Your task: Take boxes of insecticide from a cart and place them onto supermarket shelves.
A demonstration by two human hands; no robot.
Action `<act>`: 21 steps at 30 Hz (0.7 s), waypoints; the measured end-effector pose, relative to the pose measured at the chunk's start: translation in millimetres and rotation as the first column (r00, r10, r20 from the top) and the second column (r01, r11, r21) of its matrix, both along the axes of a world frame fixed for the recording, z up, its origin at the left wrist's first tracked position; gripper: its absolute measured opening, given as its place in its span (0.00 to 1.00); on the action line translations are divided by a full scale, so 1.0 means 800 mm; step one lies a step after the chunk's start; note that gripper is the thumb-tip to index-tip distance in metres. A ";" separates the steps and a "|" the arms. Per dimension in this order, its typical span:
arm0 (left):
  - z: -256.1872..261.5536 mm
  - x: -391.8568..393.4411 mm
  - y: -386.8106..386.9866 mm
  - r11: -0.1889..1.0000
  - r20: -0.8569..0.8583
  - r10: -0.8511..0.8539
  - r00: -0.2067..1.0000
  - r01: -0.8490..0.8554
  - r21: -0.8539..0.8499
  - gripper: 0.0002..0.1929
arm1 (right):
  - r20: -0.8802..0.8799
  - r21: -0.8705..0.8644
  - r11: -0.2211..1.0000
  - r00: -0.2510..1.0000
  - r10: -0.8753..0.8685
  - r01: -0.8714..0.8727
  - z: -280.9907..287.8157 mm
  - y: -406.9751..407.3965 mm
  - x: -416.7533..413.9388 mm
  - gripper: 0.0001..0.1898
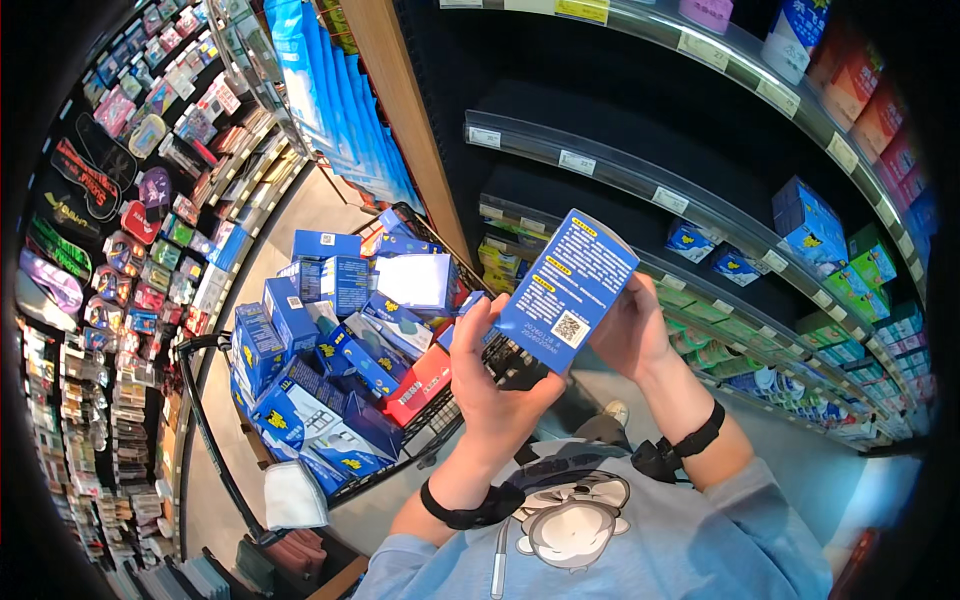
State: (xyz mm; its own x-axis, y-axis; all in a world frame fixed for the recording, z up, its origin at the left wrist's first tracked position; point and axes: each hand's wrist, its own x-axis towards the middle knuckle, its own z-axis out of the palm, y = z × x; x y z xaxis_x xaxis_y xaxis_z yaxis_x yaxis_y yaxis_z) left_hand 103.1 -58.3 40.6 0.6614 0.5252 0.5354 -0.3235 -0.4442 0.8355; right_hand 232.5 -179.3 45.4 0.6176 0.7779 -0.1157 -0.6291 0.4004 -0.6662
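A blue cardboard box [568,289] with yellow headings, white print and a square code is held up in front of me, tilted. My left hand [495,367] grips its lower left edge and corner, while my right hand [634,330] holds its right side; some of the right fingers are hidden behind it. To the left of my left hand stands a black wire shopping cart [431,427] heaped with many blue boxes [300,412] and a red box [424,384]. A white folded cloth [294,495] hangs near the cart's black handle [202,420].
Store shelves [630,176] with price tags curve along the right, holding blue boxes [810,225] and green packs [859,289]. A wooden post [412,112] rises beyond the cart beside hanging blue packages [337,105]. Racks of small hanging goods [142,277] line the left.
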 end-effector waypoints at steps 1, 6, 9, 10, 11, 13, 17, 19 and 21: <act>0.000 0.000 0.000 1.000 -0.003 -0.004 1.000 0.004 0.003 0.49 | 0.006 0.041 0.999 1.000 0.003 -0.003 0.000 -0.001 0.001 0.27; -0.003 -0.004 0.001 0.996 -0.003 0.041 0.999 -0.041 0.074 0.47 | -0.009 0.019 0.999 0.999 0.033 -0.033 0.002 -0.002 0.002 0.29; -0.002 -0.008 0.009 0.996 -0.046 0.081 0.996 -0.082 -0.025 0.47 | 0.073 -0.061 0.998 0.997 -0.018 0.023 0.003 -0.002 0.002 0.32; 0.001 -0.009 0.009 0.989 -0.020 0.145 0.989 -0.145 0.021 0.45 | 0.108 -0.066 0.998 0.994 0.014 -0.007 0.005 -0.002 0.003 0.34; 0.003 -0.009 0.006 0.988 -0.025 0.156 0.988 -0.155 0.026 0.45 | 0.142 -0.071 0.997 0.989 0.045 -0.036 0.006 -0.001 0.004 0.35; 0.004 -0.009 0.001 0.994 0.015 0.084 0.996 -0.085 0.075 0.47 | 0.085 -0.038 0.999 0.996 0.024 -0.021 -0.002 0.000 0.007 0.32; -0.006 -0.013 0.000 0.991 0.001 0.062 0.998 -0.062 0.115 0.50 | 0.064 0.032 0.998 0.997 0.044 -0.046 -0.003 0.006 0.003 0.28; -0.004 -0.014 -0.001 0.987 -0.025 0.069 0.997 -0.064 0.147 0.51 | 0.174 0.055 0.996 0.983 0.057 -0.068 -0.005 0.006 0.005 0.28; -0.003 -0.013 -0.003 0.979 -0.019 0.090 0.996 -0.085 0.186 0.50 | 0.161 0.050 0.997 0.986 0.052 -0.061 -0.007 0.005 0.006 0.28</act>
State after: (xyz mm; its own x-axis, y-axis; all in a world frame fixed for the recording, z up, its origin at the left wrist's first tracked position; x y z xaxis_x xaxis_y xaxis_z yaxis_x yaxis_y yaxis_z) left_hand 92.8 -60.3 38.5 0.6333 0.4749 0.6111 -0.2549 -0.6175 0.7441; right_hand 237.1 -175.6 40.1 0.5795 0.8146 0.0249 -0.5390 0.4060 -0.7380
